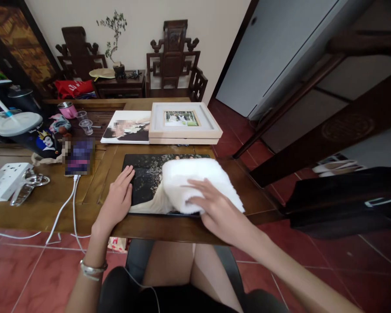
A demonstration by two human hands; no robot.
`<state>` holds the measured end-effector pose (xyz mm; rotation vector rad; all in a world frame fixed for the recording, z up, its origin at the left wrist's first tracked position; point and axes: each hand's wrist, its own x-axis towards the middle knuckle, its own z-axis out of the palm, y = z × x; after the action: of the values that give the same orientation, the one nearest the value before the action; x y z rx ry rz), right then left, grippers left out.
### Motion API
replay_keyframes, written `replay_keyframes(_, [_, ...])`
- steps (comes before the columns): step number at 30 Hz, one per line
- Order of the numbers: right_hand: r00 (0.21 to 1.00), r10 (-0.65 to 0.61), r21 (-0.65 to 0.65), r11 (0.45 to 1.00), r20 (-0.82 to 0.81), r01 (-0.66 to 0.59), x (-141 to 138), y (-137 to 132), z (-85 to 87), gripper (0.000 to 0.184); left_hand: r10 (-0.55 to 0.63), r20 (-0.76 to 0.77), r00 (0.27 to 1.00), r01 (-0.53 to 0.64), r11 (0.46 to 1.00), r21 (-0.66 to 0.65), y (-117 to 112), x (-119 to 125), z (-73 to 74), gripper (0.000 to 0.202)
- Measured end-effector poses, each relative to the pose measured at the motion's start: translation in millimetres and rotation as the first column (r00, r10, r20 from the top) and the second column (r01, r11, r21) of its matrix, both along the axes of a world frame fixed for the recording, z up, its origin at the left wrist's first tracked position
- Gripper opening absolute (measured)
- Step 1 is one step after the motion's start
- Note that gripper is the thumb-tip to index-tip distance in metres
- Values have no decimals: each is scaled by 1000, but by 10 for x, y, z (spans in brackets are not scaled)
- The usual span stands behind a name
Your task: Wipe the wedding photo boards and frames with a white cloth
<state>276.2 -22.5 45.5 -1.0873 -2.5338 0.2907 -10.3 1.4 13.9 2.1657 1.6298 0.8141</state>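
A dark photo print point(146, 174) lies flat on the wooden table point(97, 213) in front of me. My left hand point(119, 196) rests flat on its left edge, fingers stretched out. My right hand point(211, 206) presses down on a white cloth point(195, 178) that covers the right half of the print, fingers spread over it. Behind the print lie a second photo print point(127, 127) and a stack of light wooden picture frames point(184, 122).
A phone point(80, 156) with white cables, a white power strip point(8, 179), a dark cup with a lid point(22, 130), small plastic cups point(86, 126) and a pink mug point(67, 109) sit at the left. Carved wooden chairs point(174, 61) stand behind. A dark table point(342, 200) stands right.
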Motion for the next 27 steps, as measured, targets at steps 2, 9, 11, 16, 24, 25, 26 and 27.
replay_keyframes(2, [996, -80, 4, 997, 46, 80, -28, 230, -4, 53, 1, 9, 1000, -1, 1000, 2, 4, -6, -12, 47])
replay_keyframes(9, [972, -69, -78, 993, 224, 89, -809, 559, 165, 57, -18, 219, 975, -10, 992, 125, -78, 4, 88, 49])
replay_keyframes(11, [976, 53, -49, 998, 212, -44, -995, 462, 161, 51, -9, 327, 945, -42, 988, 148, -108, -2, 111, 53])
replay_keyframes(16, [923, 355, -19, 934, 150, -356, -989, 95, 19, 32, -17, 440, 898, -50, 989, 142, -126, -25, 80, 69])
replay_keyframes(24, [946, 322, -100, 941, -32, -323, -313, -327, 134, 44, -54, 166, 985, 35, 993, 112, -94, 19, 98, 59])
replay_keyframes(25, [959, 282, -114, 952, -29, -284, -252, -304, 154, 47, -39, 120, 992, 28, 996, 90, -84, 29, 90, 54])
replay_keyframes(26, [970, 243, -119, 962, -23, -244, -207, -253, 162, 49, -26, 82, 996, 19, 997, 80, -72, 37, 79, 51])
replay_keyframes(27, [980, 198, -114, 973, -17, -199, -178, -175, 158, 50, -19, 53, 998, 15, 997, 80, -59, 42, 65, 49])
